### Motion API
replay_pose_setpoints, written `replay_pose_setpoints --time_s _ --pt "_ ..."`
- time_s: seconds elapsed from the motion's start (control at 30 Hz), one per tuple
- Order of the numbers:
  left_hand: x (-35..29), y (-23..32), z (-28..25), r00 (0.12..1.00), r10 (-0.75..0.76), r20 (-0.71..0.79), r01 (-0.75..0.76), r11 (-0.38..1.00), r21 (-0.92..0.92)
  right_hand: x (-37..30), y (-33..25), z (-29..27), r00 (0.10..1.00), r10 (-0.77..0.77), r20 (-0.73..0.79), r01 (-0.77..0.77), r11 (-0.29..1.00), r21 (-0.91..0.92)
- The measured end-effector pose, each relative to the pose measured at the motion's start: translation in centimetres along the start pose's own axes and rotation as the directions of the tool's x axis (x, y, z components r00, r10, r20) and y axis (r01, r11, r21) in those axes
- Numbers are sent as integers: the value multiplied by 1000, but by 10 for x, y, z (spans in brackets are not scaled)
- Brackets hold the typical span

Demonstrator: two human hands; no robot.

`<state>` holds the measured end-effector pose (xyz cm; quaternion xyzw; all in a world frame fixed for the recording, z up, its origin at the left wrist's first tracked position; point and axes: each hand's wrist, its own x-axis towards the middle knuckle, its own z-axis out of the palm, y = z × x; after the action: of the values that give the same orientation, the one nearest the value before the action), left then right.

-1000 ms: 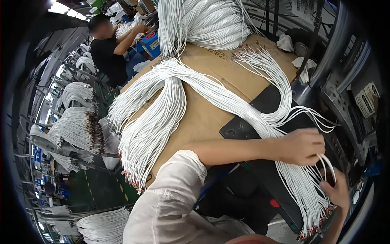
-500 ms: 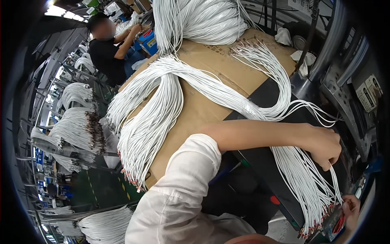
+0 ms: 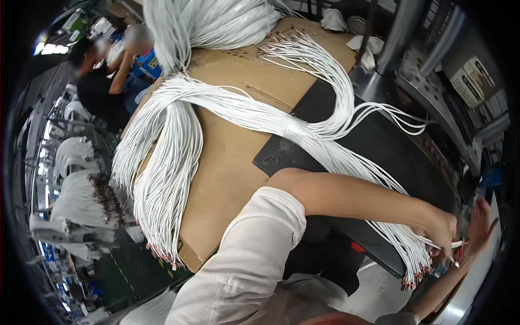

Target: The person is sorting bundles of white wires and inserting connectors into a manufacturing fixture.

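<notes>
A long bundle of white cables [image 3: 238,111] runs from the cardboard across a black board [image 3: 390,143] toward me. Its near part passes under my left forearm and ends in red-brown tips [image 3: 417,273]. Beyond that forearm, at the far right, my left hand [image 3: 440,234] is closed on a few white cables close to their ends. Just right of it, my right hand [image 3: 479,227] has its fingers stretched out, and I see nothing held in it. Something red [image 3: 460,252], partly hidden, lies between the two hands.
Cardboard [image 3: 233,157] covers the table, with another cable bundle [image 3: 168,189] drooping over its left edge. A large cable heap [image 3: 216,24] sits at the back. Metal posts [image 3: 403,38] rise at the right. Two people [image 3: 100,81] are at the far left, near cable racks [image 3: 81,197].
The view has shifted, so the table appears further left. My left hand has moved down the bundle toward the cable ends. My right hand has risen, its fingers now stretched out.
</notes>
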<state>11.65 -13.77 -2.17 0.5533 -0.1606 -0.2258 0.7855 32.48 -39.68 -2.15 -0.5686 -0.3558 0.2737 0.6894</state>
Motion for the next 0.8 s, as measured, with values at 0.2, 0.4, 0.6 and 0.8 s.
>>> replay_pose_setpoints --time_s 0.2,0.4,0.6,0.8 --pt "-59 1 -46 905 51 -423 88 949 303 80 7 189 860 393 325 -194 841 -504" --pt "-87 13 -55 897 -62 -437 45 998 -49 102 50 178 992 -75 103 93 -131 -987" --pt "-95 14 -62 842 -164 -514 108 985 -136 54 50 226 991 1 -133 -129 245 -961" --pt "-92 6 -60 815 -117 -568 89 993 -77 81 23 216 903 405 -142 -393 651 -649"
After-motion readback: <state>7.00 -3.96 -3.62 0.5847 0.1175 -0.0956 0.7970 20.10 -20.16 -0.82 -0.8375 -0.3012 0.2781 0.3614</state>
